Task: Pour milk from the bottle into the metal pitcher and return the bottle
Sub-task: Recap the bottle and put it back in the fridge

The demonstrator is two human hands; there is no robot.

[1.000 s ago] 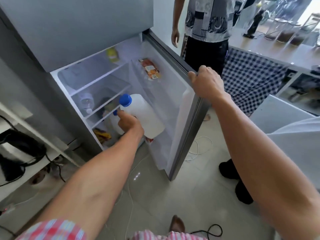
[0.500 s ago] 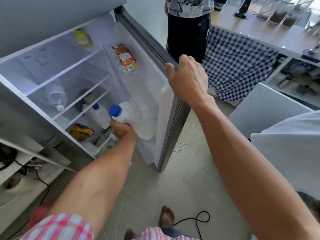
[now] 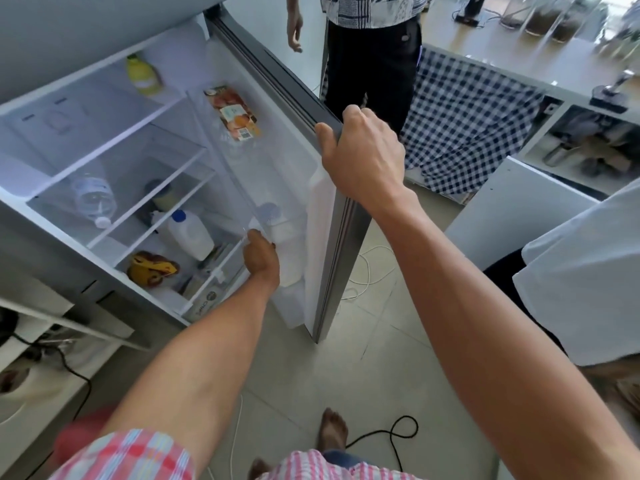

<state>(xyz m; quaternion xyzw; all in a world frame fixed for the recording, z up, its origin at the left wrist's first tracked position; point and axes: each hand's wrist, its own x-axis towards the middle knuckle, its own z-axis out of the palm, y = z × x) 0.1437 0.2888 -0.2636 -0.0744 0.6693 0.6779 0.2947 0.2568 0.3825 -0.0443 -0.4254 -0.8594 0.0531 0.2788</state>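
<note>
Left hand [image 3: 260, 256]: arm stretched forward and down into the open fridge, back of the hand up, fingers wrapped round the side of the milk bottle [image 3: 285, 252] at the lower door bin. The fingertips are hidden behind the bottle.

Right hand [image 3: 360, 157]: arm extended forward, raised higher than the left. Fingers curled over the top outer edge of the fridge door [image 3: 332, 244], thumb on the inner side, clamped on the edge.

Milk bottle: white plastic, upright, standing in the bottom door bin behind its translucent front wall. Blue cap [image 3: 267, 211] seen blurred through the plastic. Fill level cannot be told.

Fridge interior [image 3: 104, 150]: white, with several shelves.
- Yellow bottle [image 3: 142, 75], top shelf, at the back.
- Clear water bottle [image 3: 91, 199], lying on its side on a middle shelf, white cap towards the front.
- Second white bottle with blue cap [image 3: 187, 233], lower shelf, upright, well apart from the held one.
- Yellow and brown packet [image 3: 150, 268], bottom compartment.
- Orange printed packet [image 3: 235, 114], upper door bin.

Surroundings: a standing person in black trousers [image 3: 370, 71] behind the door; blue checked cloth [image 3: 464, 116] hanging from a counter to the right; black cable [image 3: 394, 434] looped on the tiled floor beside a bare foot [image 3: 332, 434].
</note>
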